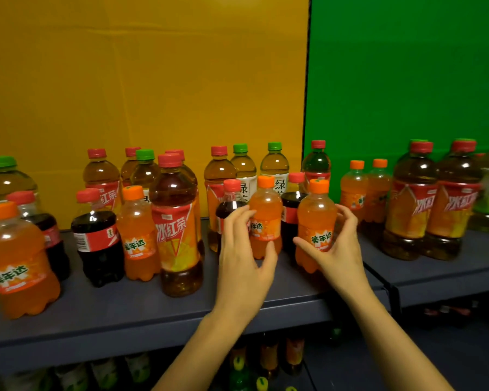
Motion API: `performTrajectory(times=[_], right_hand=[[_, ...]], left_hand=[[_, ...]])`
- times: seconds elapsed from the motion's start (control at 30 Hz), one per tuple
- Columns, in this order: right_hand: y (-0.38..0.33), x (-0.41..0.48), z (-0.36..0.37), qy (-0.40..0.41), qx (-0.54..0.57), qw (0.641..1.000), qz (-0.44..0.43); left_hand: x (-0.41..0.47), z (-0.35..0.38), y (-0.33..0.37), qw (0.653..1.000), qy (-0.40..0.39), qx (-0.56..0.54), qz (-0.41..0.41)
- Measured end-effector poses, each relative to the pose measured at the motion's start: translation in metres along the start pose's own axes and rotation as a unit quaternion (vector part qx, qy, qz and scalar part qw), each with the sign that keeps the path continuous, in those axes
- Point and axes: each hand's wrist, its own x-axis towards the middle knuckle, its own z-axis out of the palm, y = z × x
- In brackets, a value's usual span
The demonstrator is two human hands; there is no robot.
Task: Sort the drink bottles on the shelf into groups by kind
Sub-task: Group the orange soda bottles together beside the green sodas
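Nearest, two bare forearms reach over the front lip of the dark grey metal shelf (124, 314). The left hand (243, 258) cups the small orange-capped plastic soda bottle on the left (266, 210). Its fingers (242, 218) are curled round the flank and the thumb lies across the front under the label. The frame is blurred here, so I cannot tell how firmly it grips. The right hand (339, 249) mirrors it on the matching orange soda bottle beside it (315, 221), thumb on the label, fingers wrapped round the far side. Both bottles appear to stand upright near the shelf's front, close together but apart. Holding each by the belly rather than the cap probably keeps them steady for moving as a pair.

Just behind, red-capped dark cola bottles (292, 213) stand between and beside them, which is likely why the orange ones are singled out. To the left, a tall iced-tea bottle with a red and orange label (175, 227) is mixed among more cola and orange soda. Farther right, across the shelf joint, two more small orange soda bottles (366, 190) stand side by side, a plausible home for the held pair. At the back are green-capped pale tea bottles (274, 167), before a yellow panel (124, 80) and a green panel (407, 80).
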Motion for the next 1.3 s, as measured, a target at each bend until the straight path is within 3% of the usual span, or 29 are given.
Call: performTrajectory(times=[0.17,0.4,0.63,0.87,1.13,1.3], right_hand=[[0.013,0.005,-0.005,-0.069,0.017,0.996,0.051],[0.024,0.011,-0.022,-0.125,0.052,0.990,0.051],[0.038,0.022,-0.041,-0.160,0.083,0.982,0.054],[0.049,0.034,-0.052,-0.188,0.094,0.977,0.048],[0.055,0.035,-0.057,-0.204,0.102,0.972,0.045],[0.053,0.034,-0.059,-0.200,0.103,0.973,0.054]], left_hand=[[0.030,0.033,0.009,0.995,-0.038,-0.026,-0.091],[0.054,0.071,0.008,0.977,-0.057,0.150,-0.143],[0.051,0.083,0.002,0.952,0.045,0.282,-0.112],[0.043,0.087,0.000,0.976,0.104,0.170,-0.083],[0.033,0.091,-0.013,0.972,0.049,0.040,-0.226],[0.030,0.086,-0.013,0.969,0.028,0.023,-0.243]])
